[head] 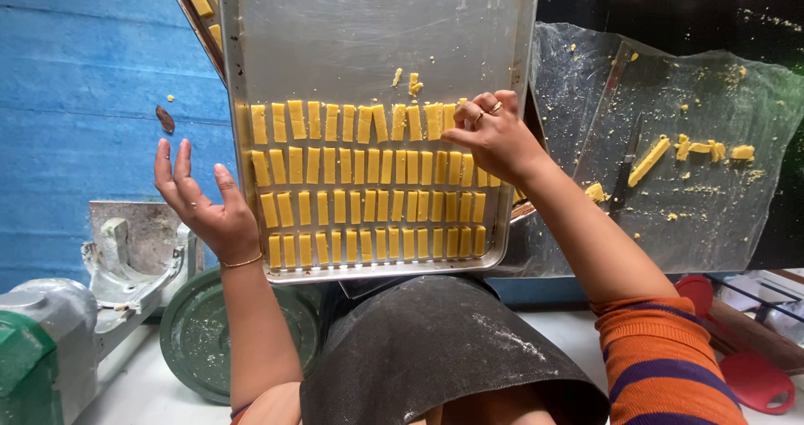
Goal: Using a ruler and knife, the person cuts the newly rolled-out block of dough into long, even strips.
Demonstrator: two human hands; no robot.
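Rows of yellow dough strips (368, 186) fill the near half of a metal baking tray (377, 31), which lies lengthwise ahead of me, its near edge over my dark apron (435, 350). My right hand (494, 136) rests at the right end of the top row, its fingers (469, 117) pinched together on a single dough strip (450, 115). My left hand (205, 203) hovers just beside the tray's left rim, palm up, fingers spread apart and holding nothing. A few loose crumbs (410, 82) lie on the bare metal beyond the rows. To the right, a clear plastic sheet (670, 216) covers the dark desk (670, 23), carrying a knife (626, 170), one stray strip (649, 161) and dough scraps (708, 149). Left of me stand a grey-green metal machine (50, 333) and a round green disc (201, 333).
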